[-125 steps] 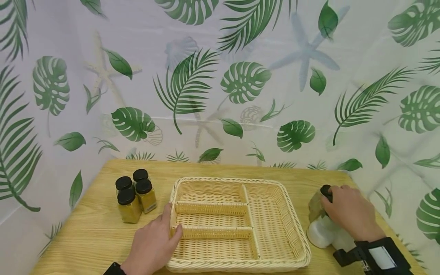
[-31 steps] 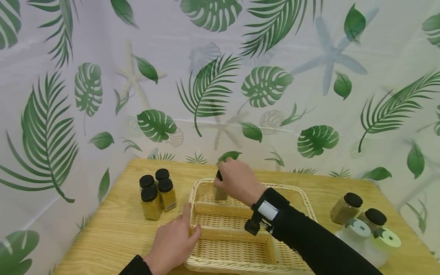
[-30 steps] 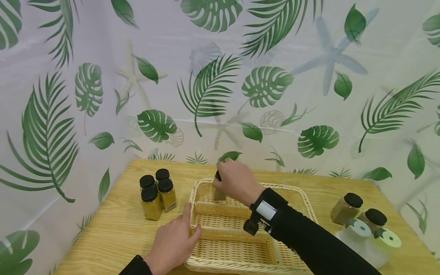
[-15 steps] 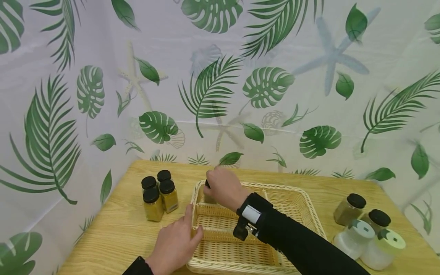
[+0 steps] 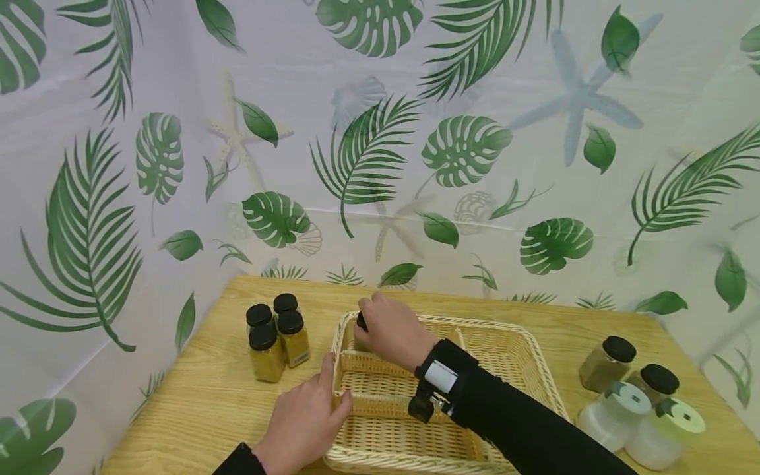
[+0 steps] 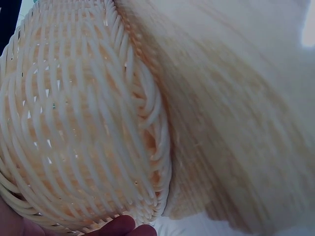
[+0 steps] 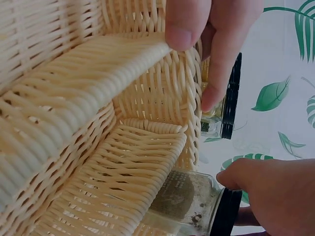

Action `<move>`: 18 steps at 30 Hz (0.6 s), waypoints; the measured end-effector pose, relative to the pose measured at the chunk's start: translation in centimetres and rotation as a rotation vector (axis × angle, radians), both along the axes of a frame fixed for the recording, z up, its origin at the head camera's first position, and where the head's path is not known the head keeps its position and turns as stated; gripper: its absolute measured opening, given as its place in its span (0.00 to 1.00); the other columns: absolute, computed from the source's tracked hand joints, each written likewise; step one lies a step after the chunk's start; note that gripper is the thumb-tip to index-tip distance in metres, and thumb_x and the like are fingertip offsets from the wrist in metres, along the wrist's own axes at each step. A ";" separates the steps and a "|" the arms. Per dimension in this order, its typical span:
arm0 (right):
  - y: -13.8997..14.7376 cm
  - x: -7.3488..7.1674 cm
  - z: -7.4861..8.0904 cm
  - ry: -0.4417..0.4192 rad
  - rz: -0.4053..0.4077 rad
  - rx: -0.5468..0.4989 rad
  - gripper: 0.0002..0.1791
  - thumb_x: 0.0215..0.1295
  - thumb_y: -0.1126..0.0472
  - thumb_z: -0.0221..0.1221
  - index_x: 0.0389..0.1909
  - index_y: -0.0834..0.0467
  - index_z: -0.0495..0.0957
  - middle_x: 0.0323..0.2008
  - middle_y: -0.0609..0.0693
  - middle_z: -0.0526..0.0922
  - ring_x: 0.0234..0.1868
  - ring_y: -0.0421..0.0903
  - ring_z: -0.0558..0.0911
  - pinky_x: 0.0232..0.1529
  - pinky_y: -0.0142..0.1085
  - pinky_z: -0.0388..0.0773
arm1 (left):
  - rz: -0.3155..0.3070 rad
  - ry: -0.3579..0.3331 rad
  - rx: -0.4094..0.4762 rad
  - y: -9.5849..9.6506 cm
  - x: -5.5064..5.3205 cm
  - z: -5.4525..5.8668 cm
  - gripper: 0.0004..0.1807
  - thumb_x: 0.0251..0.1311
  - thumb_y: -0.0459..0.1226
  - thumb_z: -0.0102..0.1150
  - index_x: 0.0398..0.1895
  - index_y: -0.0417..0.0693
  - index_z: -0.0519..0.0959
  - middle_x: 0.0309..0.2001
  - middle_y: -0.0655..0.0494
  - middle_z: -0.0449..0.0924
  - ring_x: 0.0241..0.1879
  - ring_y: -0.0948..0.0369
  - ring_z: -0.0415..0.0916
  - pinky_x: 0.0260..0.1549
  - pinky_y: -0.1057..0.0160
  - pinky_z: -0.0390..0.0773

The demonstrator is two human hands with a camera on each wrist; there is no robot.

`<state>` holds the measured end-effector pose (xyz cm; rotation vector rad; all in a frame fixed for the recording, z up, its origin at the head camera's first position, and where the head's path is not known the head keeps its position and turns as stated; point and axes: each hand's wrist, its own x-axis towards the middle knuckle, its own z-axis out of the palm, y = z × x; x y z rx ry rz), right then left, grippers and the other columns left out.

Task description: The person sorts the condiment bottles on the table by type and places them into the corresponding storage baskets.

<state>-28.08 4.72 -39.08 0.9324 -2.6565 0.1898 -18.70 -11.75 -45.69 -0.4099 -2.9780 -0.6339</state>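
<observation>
My left hand [image 5: 305, 422] grips the left rim of a pale wicker basket [image 5: 415, 460], thumb inside and fingers outside; its fingertips [image 6: 120, 226] show at the weave in the left wrist view. My right hand [image 5: 392, 330] holds a glass spice jar [image 7: 184, 196] by its black lid. This jar stands low in the back left compartment, behind a woven divider [image 7: 118, 177]. In the head view the right hand hides most of the jar. A printed label and dark bits show through its glass in the right wrist view.
Several black-lidded jars of yellow powder [image 5: 267, 359] stand left of the basket. At the right are two black-lidded jars of brownish contents [image 5: 602, 366] and two white jars [image 5: 605, 422] with pale lids. A leaf-print cloth [image 5: 380, 165] hangs behind the wooden table [image 5: 178, 409].
My right hand has gone from the jars at the right to the basket's back left compartment with a jar, lowering it and shifting it left. My left hand stays on the rim.
</observation>
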 end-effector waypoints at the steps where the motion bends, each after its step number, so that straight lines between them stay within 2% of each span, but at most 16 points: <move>1: 0.1 0.0 0.0 -0.006 -0.002 0.006 0.11 0.62 0.58 0.58 0.24 0.57 0.70 0.20 0.50 0.68 0.15 0.42 0.64 0.12 0.30 0.54 | 0.000 0.001 0.001 0.0 0.0 0.0 0.40 0.68 0.56 0.41 0.71 0.36 0.54 0.22 0.59 0.74 0.18 0.64 0.72 0.10 0.62 0.68; 5: 0.2 0.2 -0.1 -0.022 -0.009 0.027 0.10 0.63 0.56 0.58 0.35 0.61 0.75 0.24 0.51 0.71 0.17 0.42 0.67 0.13 0.31 0.60 | 0.000 0.013 -0.004 0.0 0.0 -0.1 0.40 0.68 0.55 0.42 0.71 0.35 0.54 0.25 0.56 0.78 0.19 0.63 0.74 0.10 0.62 0.69; 11: 0.4 0.5 0.2 -0.049 -0.039 0.054 0.22 0.65 0.52 0.57 0.51 0.63 0.74 0.33 0.56 0.77 0.23 0.44 0.73 0.16 0.34 0.72 | 0.007 0.041 -0.016 -0.1 0.1 -0.1 0.39 0.67 0.54 0.43 0.71 0.34 0.55 0.26 0.53 0.79 0.22 0.61 0.76 0.11 0.62 0.70; 14: 0.7 0.7 0.6 -0.027 -0.070 0.095 0.26 0.65 0.47 0.56 0.55 0.61 0.73 0.38 0.57 0.80 0.27 0.46 0.77 0.18 0.38 0.76 | 0.009 0.039 -0.024 0.0 0.0 -0.1 0.39 0.67 0.54 0.43 0.71 0.34 0.55 0.27 0.54 0.79 0.22 0.61 0.76 0.11 0.62 0.70; 18: 1.5 1.3 1.2 0.028 -0.101 0.136 0.28 0.64 0.43 0.57 0.55 0.59 0.74 0.40 0.55 0.81 0.31 0.47 0.79 0.16 0.38 0.76 | 0.010 0.036 -0.024 0.0 0.1 0.0 0.39 0.67 0.54 0.43 0.71 0.34 0.55 0.27 0.54 0.80 0.21 0.61 0.75 0.11 0.62 0.69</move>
